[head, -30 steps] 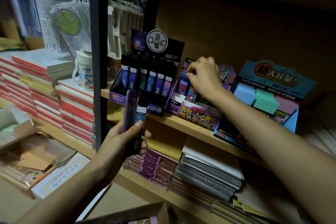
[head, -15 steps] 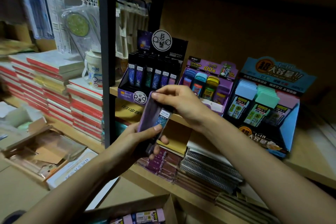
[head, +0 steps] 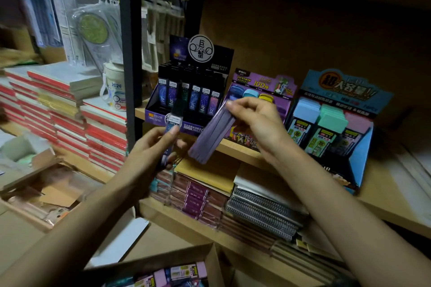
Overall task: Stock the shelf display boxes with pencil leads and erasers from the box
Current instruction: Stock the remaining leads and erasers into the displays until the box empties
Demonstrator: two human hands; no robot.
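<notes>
My left hand grips a dark pencil lead case with a white label, held upright below the shelf edge. My right hand pinches the top of a small stack of purple lead cases, tilted down to the left. Behind them on the shelf stand a black display box of constellation lead cases, a purple display box with coloured cases, and a blue display box of pastel cases. The cardboard stock box sits at the bottom, with packets inside.
A black metal upright divides the shelving. Stacked red-edged notebooks and a white jar lie to the left. Spiral notebooks and purple packs fill the lower shelf. Opened cartons sit at the far left.
My right hand came back from the purple display box, took the purple cases out of my left hand and lifted them to the right. My left hand keeps the dark case.
</notes>
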